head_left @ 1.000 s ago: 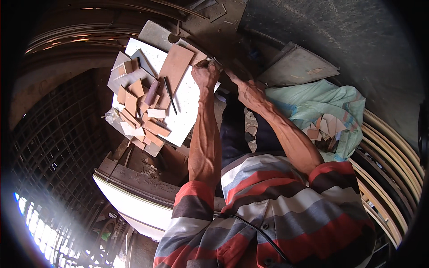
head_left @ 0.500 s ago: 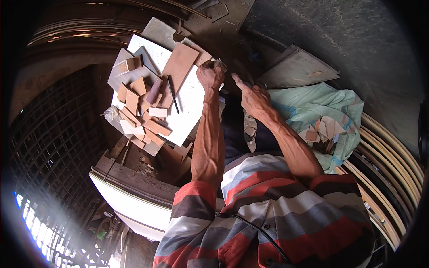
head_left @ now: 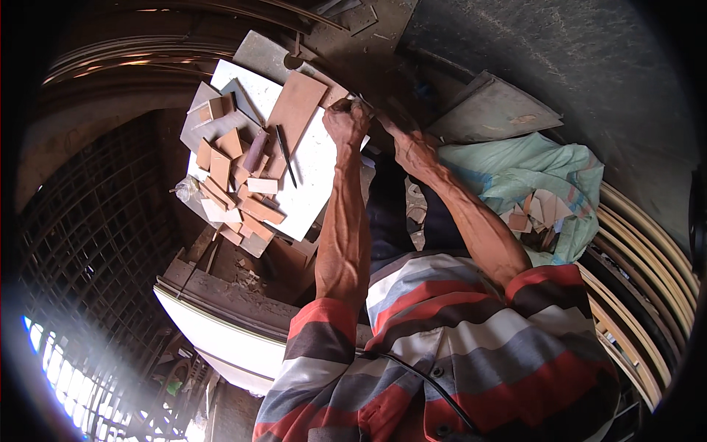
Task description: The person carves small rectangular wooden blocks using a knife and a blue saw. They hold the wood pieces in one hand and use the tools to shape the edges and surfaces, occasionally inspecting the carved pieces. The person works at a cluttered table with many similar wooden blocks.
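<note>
My left hand (head_left: 346, 123) is closed in a fist at the right edge of a white board (head_left: 309, 166). A small pale edge shows by its knuckles, but what it grips is hidden. My right hand (head_left: 405, 141) is close beside it, fingers curled and pointing toward the left hand. Shadow hides its fingertips and anything in them. On the white board lie a long brown flat piece (head_left: 297, 101), a black pen-like stick (head_left: 286, 156) and a dark reddish-brown cylinder (head_left: 255, 150). Several small brown rectangular pieces (head_left: 220, 168) are heaped left of these.
A pale green woven sack (head_left: 482, 166) holding offcuts lies on the right. Beyond it are a grey flat panel (head_left: 501, 110) and curved-looking stacked strips (head_left: 648, 258). A clear plastic item (head_left: 184, 189) sits at the board's left. A white-edged panel (head_left: 221, 335) stands at lower left.
My right hand has moved up and left, closer to my left hand, and its outstretched index finger has gone into shadow. The left hand stays in place at the board's edge.
</note>
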The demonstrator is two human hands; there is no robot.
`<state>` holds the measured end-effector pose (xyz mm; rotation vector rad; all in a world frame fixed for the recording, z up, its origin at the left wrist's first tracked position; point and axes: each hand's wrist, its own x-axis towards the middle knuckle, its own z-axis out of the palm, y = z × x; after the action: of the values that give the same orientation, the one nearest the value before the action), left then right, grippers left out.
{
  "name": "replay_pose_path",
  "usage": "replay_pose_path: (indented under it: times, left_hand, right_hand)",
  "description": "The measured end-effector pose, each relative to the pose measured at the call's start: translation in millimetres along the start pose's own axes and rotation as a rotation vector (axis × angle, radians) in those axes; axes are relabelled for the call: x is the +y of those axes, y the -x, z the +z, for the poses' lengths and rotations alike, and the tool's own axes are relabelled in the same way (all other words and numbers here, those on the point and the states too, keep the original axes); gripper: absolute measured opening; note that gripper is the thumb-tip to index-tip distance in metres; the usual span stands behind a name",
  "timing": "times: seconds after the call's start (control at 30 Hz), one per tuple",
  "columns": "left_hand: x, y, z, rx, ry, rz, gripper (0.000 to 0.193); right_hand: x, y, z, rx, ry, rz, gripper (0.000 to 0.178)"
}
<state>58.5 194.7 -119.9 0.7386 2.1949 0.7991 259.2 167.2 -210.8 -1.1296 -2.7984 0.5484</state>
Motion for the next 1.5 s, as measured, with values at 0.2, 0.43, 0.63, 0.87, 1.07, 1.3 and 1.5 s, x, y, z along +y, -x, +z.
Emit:
replay_pose_path:
  times: [0.2, 0.43, 0.63, 0.87, 1.07, 1.3, 1.5]
  left_hand:
    - [-18, -5, 4, 0.038, 0.032, -0.029, 0.027]
    - [-18, -4, 3, 0.09, 0.004, 0.035, 0.028]
    - [-14, -10, 8, 0.063, 0.04, 0.017, 0.029]
    - [-17, -5, 6, 0.068, 0.052, -0.013, 0.028]
    - [-13, -2, 7, 0.078, 0.043, 0.037, 0.028]
    - [-10, -4, 4, 0.056, 0.025, 0.05, 0.028]
    - [-15, -1, 5, 0.107, 0.038, 0.043, 0.028]
  right_hand:
    - [-30, -1, -93, -0.002, -0.4, 0.067, 0.073]
    - [-61, -26, -135, -0.047, -0.175, 0.129, 0.076]
    - [-55, -61, -112, -0.248, -0.294, 0.273, 0.068]
    - [-58, -18, -135, -0.337, -0.349, 0.331, 0.065]
    - [-49, -39, -114, -0.314, -0.303, 0.273, 0.067]
    - [-47, -53, -113, -0.37, -0.334, 0.261, 0.074]
    - [-40, 1, -100, -0.183, -0.313, 0.214, 0.069]
